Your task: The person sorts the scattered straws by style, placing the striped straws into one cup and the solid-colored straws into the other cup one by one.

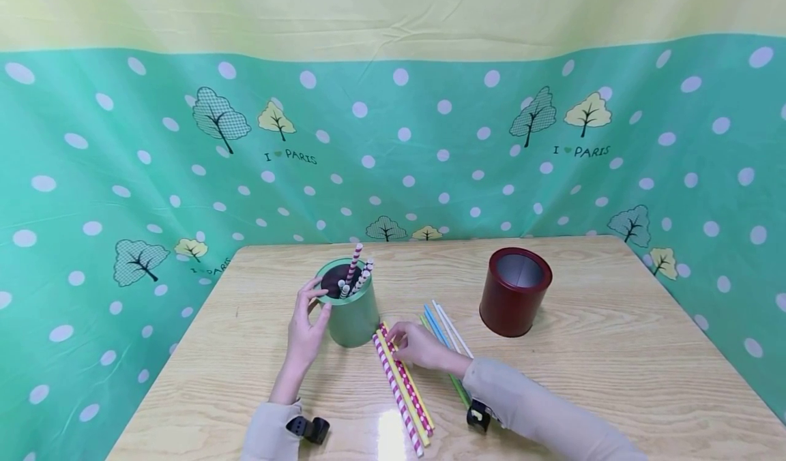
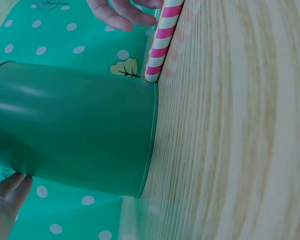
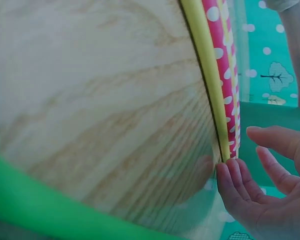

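Note:
My left hand [image 1: 307, 324] grips the upper left side of a green can [image 1: 353, 321], thumb toward the front and fingers around the rim. Striped and patterned paper straws [image 1: 353, 264] lean inside the can. In the left wrist view the can's smooth side [image 2: 75, 130] fills much of the picture. My right hand [image 1: 424, 346] is at the far end of a row of straws on the table: a pink-striped straw [image 1: 396, 391], yellow ones and a pink dotted one. In the right wrist view its fingertips touch the end of a yellow straw [image 3: 210, 75], thumb held apart.
A dark red can [image 1: 514, 304] stands at the right. Under and beyond my right forearm lie thinner sticks: a white one [image 1: 453, 328], a blue one [image 1: 436, 323] and a green one [image 1: 460, 389]. A dotted green curtain [image 1: 405, 154] hangs behind the wooden table [image 1: 614, 352].

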Tool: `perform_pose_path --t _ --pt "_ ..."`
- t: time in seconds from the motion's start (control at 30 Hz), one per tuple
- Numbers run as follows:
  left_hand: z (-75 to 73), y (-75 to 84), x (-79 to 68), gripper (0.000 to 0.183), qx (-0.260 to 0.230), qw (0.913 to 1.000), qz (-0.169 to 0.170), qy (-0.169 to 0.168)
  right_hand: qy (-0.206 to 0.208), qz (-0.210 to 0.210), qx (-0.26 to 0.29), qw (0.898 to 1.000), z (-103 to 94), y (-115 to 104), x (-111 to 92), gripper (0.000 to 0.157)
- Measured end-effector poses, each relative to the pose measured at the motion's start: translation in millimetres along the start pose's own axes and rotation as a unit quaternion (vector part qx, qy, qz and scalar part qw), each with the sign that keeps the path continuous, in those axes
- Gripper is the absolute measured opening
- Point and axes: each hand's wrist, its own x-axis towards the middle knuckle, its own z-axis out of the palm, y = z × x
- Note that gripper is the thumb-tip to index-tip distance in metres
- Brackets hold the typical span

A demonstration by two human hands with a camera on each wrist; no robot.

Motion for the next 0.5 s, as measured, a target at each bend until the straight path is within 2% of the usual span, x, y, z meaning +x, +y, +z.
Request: perform_pose_path --t 0.33,0.5 --pt "0.0 0.1 -0.2 0.024 -0.002 1.0 -0.002 0.001 0.005 0.009 0.001 1.0 4.5 2.8 1.2 0.025" --pt "0.4 -0.3 0.0 0.024 -0.003 1.0 0.003 0.003 0.011 0.001 -0.032 0.999 5.8 2.4 0.5 0.023"
